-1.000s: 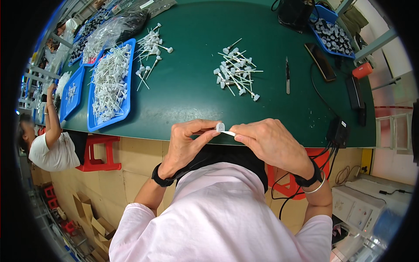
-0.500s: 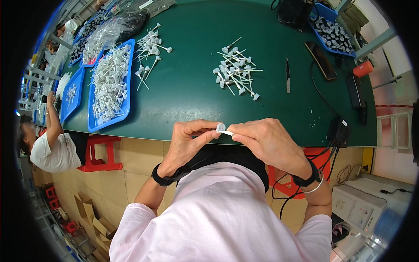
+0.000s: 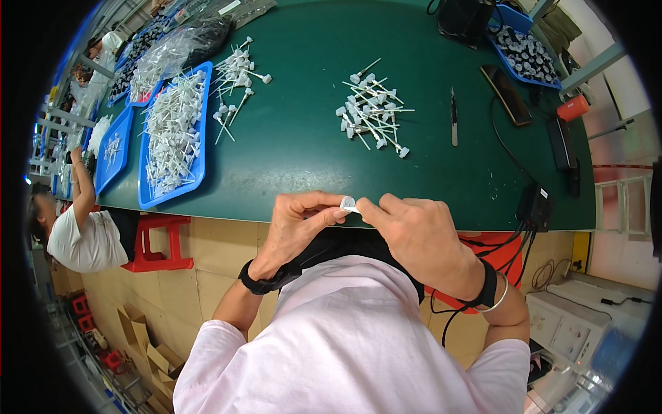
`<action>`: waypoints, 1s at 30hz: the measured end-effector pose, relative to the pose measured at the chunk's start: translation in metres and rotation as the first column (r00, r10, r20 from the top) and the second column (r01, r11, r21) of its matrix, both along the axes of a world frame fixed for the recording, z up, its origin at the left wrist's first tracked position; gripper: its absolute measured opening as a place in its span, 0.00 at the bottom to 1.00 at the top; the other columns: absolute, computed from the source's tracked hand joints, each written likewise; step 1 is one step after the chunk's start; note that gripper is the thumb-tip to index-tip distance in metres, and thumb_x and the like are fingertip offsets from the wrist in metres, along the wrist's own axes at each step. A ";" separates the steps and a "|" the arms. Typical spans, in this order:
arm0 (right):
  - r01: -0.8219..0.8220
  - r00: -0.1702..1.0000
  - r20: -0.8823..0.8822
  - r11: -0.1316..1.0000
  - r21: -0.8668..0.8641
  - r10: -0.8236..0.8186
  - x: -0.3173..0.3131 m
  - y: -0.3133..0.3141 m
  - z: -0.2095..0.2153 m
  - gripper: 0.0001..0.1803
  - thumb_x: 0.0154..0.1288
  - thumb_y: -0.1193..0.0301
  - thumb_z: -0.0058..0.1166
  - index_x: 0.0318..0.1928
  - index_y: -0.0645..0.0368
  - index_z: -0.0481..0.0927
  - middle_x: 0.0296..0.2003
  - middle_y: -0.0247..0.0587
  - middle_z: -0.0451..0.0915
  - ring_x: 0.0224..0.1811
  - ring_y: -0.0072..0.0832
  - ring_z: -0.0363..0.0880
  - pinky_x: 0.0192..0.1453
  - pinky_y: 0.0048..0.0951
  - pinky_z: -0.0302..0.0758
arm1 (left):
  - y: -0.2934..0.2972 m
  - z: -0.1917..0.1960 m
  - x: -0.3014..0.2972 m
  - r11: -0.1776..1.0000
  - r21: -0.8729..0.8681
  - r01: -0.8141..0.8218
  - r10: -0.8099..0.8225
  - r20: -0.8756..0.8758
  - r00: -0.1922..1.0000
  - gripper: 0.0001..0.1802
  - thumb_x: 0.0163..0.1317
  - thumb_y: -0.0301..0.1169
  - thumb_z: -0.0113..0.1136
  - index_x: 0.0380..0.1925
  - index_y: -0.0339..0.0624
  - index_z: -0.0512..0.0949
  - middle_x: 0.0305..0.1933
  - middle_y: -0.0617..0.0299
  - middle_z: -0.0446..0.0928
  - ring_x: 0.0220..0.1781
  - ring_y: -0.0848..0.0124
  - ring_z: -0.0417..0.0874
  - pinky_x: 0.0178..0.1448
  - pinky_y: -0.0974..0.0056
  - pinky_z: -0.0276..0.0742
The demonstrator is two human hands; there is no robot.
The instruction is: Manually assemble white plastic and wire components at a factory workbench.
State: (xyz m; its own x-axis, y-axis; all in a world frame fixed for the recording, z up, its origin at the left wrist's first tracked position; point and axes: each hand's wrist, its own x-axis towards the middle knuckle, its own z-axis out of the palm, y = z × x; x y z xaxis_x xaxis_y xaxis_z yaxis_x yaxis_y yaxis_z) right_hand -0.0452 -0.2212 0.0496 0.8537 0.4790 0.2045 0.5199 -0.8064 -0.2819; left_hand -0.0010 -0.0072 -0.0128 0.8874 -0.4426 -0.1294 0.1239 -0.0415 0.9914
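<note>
Close in front of my body, by the table's near edge, my left hand (image 3: pixel 303 219) pinches a small round white cap-shaped piece (image 3: pixel 347 203) between thumb and forefinger. A short white strip sticks out from its right side toward my right hand (image 3: pixel 420 234). The right fingertips are closed on that strip and hide most of it. Beyond my hands lies a loose pile of white-headed parts with thin white stems (image 3: pixel 372 110). A blue tray (image 3: pixel 203 165) on the left is heaped with similar parts, and a smaller group (image 3: pixel 238 72) lies beside it.
Tweezers (image 3: pixel 454 121) and a phone (image 3: pixel 507 95) lie on the green table (image 3: pixel 296 131) to the right. Behind them stands a blue tray of clear-and-dark parts (image 3: pixel 527 58). Black cables run from a box (image 3: pixel 534 207) at the right edge. A person (image 3: pixel 83 234) sits at the left.
My right hand has shifted slightly left and turned over the strip, so its fingertips now cover more of it. My left hand stays almost still with the cap-shaped piece.
</note>
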 end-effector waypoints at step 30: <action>0.068 0.989 -0.141 0.989 0.134 -0.049 -0.002 -0.003 -0.003 0.12 0.69 0.68 0.58 0.49 0.57 0.79 0.22 0.39 0.74 0.18 0.35 0.76 0.21 0.35 0.71 | 0.001 0.003 0.001 1.000 0.017 -0.016 0.016 0.004 1.000 0.10 0.61 0.22 0.69 0.43 0.35 0.86 0.38 0.59 0.86 0.38 0.77 0.85 0.42 0.74 0.82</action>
